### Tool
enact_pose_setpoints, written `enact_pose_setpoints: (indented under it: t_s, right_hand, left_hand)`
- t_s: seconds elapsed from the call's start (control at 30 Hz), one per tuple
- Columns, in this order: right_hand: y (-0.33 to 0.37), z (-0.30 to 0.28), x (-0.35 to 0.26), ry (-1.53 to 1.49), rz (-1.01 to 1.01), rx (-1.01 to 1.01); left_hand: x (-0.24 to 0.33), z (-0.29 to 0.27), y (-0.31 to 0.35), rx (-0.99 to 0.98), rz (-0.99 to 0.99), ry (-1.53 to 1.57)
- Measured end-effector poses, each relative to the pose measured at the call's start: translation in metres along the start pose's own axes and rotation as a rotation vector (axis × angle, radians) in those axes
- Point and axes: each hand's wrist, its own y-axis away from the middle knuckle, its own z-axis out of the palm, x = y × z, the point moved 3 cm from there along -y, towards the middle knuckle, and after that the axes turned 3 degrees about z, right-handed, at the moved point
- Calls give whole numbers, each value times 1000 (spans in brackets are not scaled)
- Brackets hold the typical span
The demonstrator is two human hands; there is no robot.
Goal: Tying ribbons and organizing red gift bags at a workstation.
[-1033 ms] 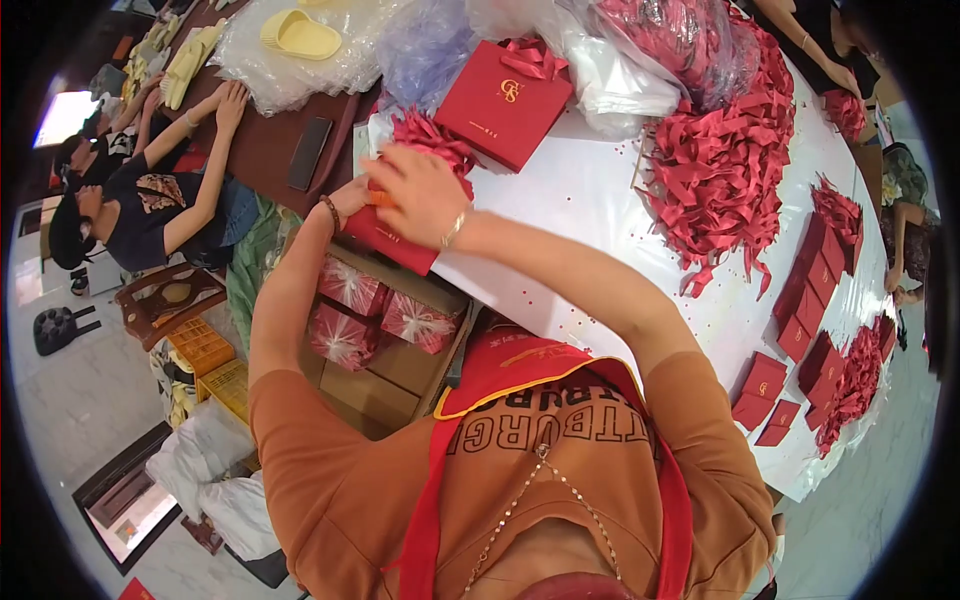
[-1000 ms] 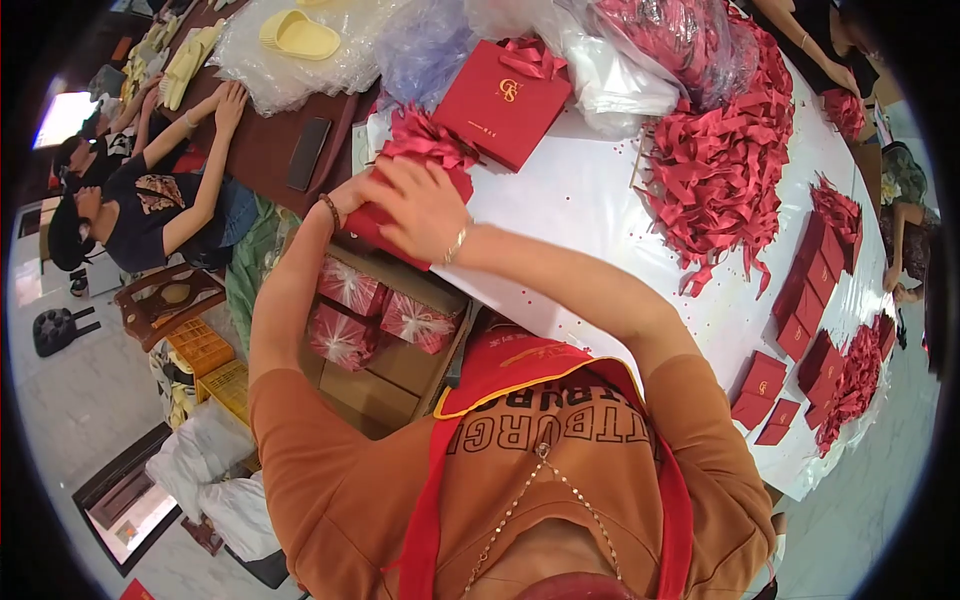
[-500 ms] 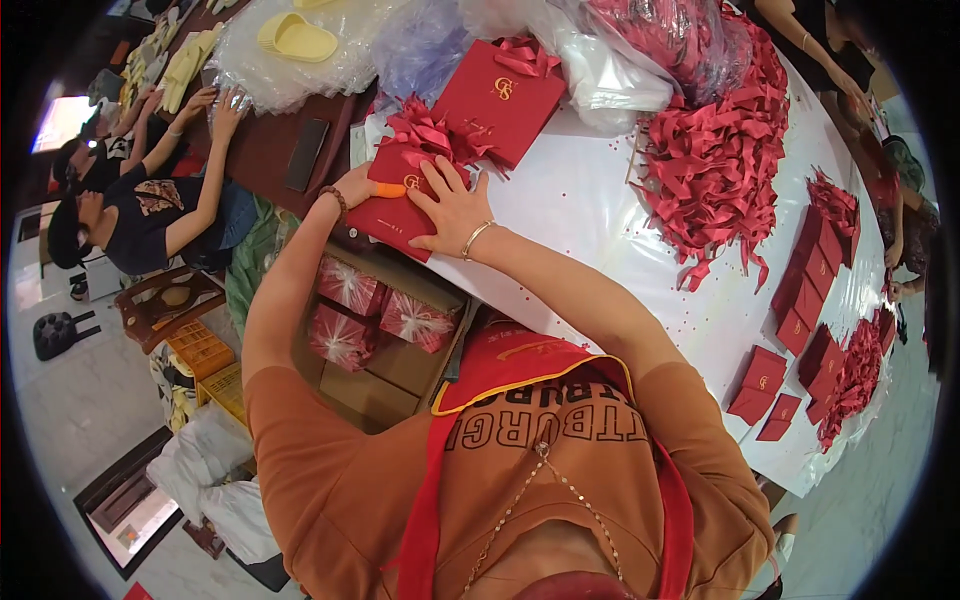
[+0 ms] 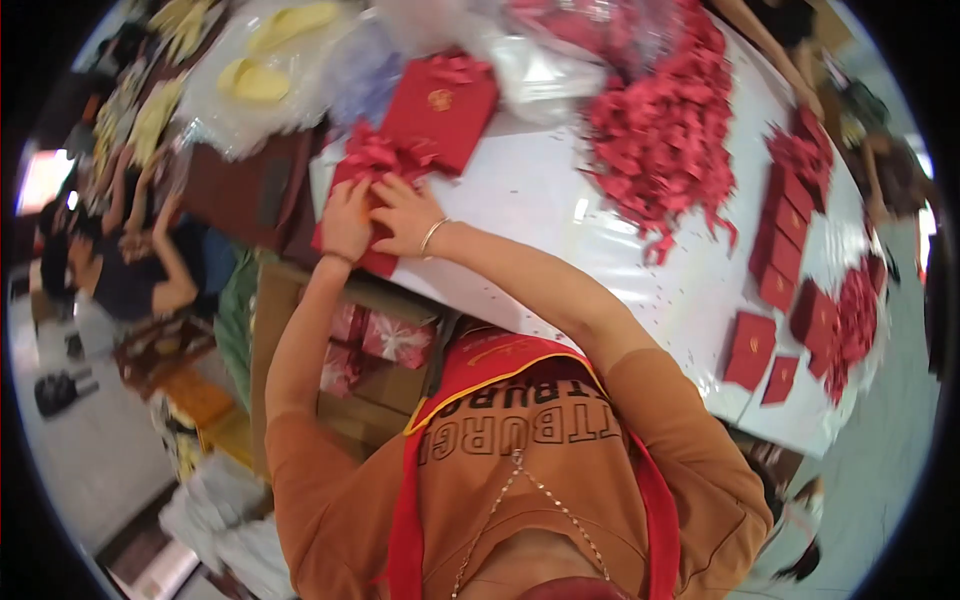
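Head view: a flat, stiff-looking red bag (image 4: pixel 381 264) lies at the near left edge of the white-covered table (image 4: pixel 520 240), under both hands. The left hand (image 4: pixel 347 222) bends its fingers over it; whether they pinch anything, I cannot tell. The right hand (image 4: pixel 410 218) lies with its fingers parted across the same bag, close beside the left. Between them shows a small orange patch (too blurred to name). Most of the bag's face is covered by the hands.

Glossy, crinkled red ribbons (image 4: pixel 366 152) bunch just beyond the fingertips, near a larger rectangular red bag (image 4: pixel 440 118) with a gold mark. Farther right, a ribbon heap (image 4: pixel 665 145) spreads in limp, curling strips, and boxy red packets (image 4: pixel 780 240) stand in a row. Below the table edge, an open cardboard box (image 4: pixel 365 412), partly hidden by the left forearm, holds clear-wrapped red parcels (image 4: pixel 397 338). Pale yellow slippers (image 4: pixel 254 80) rest on wrinkled clear plastic (image 4: pixel 215 118); other people at the sides are smeared and cut off.
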Motion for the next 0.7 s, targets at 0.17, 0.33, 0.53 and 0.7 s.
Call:
enact_pose_setpoints:
  t_s: [0.17,0.33,0.53,0.7]
  right_hand:
    - [98,-52,42,-212,-4,427]
    - [248,-61,129,-300,502,574]
    - [375,-61,170,-616,951,866]
    - [391,-52,181,-928,1118,946]
  left_hand:
    - [-5,-8,4,-70,-33,-50]
    - [5,-27,-11,-130,-87,-101]
    - [9,-40,-10,-84,-60,-53]
    - [64,-54,-12,91,-32,-42]
